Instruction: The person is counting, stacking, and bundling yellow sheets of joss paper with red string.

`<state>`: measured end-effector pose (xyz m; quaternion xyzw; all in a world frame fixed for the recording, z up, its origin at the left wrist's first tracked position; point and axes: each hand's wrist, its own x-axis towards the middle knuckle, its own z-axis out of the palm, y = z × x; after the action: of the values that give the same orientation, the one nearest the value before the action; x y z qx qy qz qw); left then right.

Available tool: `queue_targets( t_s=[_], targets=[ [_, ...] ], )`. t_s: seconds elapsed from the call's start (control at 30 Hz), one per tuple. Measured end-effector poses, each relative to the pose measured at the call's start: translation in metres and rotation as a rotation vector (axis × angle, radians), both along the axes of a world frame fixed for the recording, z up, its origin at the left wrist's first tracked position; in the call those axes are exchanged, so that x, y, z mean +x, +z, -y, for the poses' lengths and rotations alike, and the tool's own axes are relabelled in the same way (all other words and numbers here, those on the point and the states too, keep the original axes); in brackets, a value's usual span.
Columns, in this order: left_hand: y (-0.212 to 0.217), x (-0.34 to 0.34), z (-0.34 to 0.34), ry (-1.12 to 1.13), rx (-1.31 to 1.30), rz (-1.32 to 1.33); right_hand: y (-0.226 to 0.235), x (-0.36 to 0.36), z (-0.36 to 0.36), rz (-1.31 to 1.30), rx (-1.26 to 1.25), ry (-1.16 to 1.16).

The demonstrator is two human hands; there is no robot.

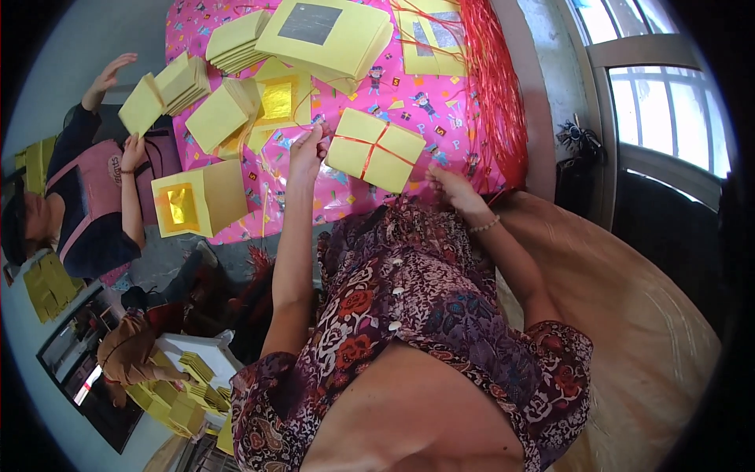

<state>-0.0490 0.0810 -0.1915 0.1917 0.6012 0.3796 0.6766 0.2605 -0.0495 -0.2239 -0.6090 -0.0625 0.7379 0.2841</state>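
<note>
In front of me on the table lies a square stack of yellow paper [397,149], bound crosswise with red plastic string [381,145]. My left hand [309,149] is closed in a pinch just off the stack's left edge, where the string reaches its fingers. Close to the right edge, my right hand [451,186] has its fingers curled together; whatever they hold is too small to make out. Left of my left hand are more yellow paper stacks [220,116] and a sheet with a gold foil square [277,101].
A pink patterned cover [338,189] drapes the table. Large yellow stacks [330,43] with silver squares lie at the back, beside a hanging bunch of red strings [495,94]. At left a co-worker [94,181] handles yellow paper [141,106]. Another person [130,350] works lower left.
</note>
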Motion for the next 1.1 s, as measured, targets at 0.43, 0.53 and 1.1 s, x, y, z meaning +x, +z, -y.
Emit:
queue_targets(
  t_s=[0.43, 0.53, 1.1],
  targets=[
    [-0.029, -0.007, -0.005, -0.044, -0.124, -0.123, -0.035, -0.005, 0.012, 0.080, -0.173, -0.117],
    [-0.032, 0.003, -0.006, -0.076, -0.116, -0.094, -0.033, -0.016, -0.002, 0.219, -0.135, -0.020],
    [-0.068, 0.010, -0.029, -0.476, 0.138, -0.563, -0.016, -0.060, -0.029, 0.366, 0.064, -0.433]
  ],
)
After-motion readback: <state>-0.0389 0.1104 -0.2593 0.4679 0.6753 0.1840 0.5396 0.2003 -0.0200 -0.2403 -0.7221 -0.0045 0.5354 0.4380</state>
